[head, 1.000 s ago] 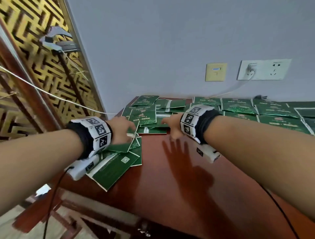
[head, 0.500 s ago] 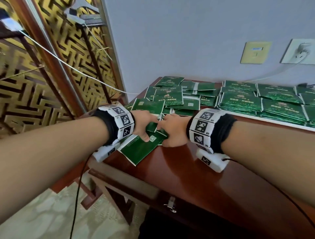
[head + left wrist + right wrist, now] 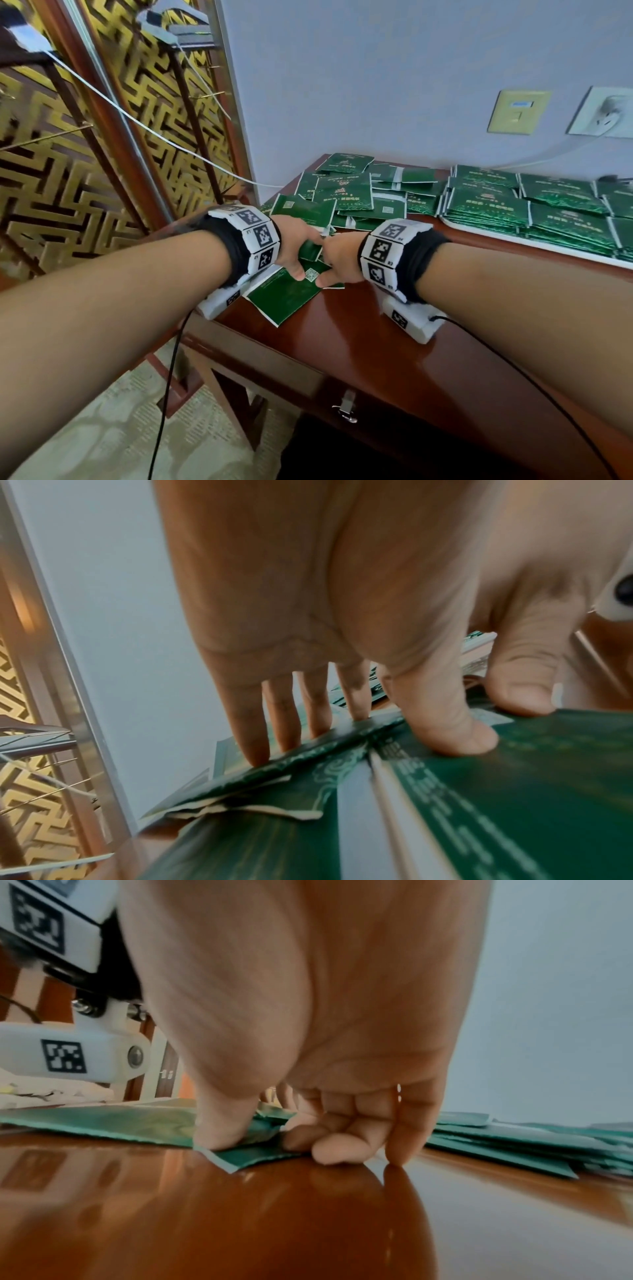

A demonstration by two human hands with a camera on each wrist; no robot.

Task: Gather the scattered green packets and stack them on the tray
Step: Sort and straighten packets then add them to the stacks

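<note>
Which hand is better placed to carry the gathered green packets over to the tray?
Right, probably. The right hand grips the loose flat green packets at their tray-facing edge, and the white tray of stacks lies on its side; the left hand would have to cross over.

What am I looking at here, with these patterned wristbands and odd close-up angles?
No machine: a person works bare-handed. The patterned wristbands carry small cameras. The wide picture comes from a head camera; the two close-ups look along each hand from its wrist. On the wooden table lie a loose heap of green packets and, further right, a white tray with neat stacks. The left hand and right hand meet near the table's left edge, gripping a bunch of packets, thumbs pressed on top.
</note>
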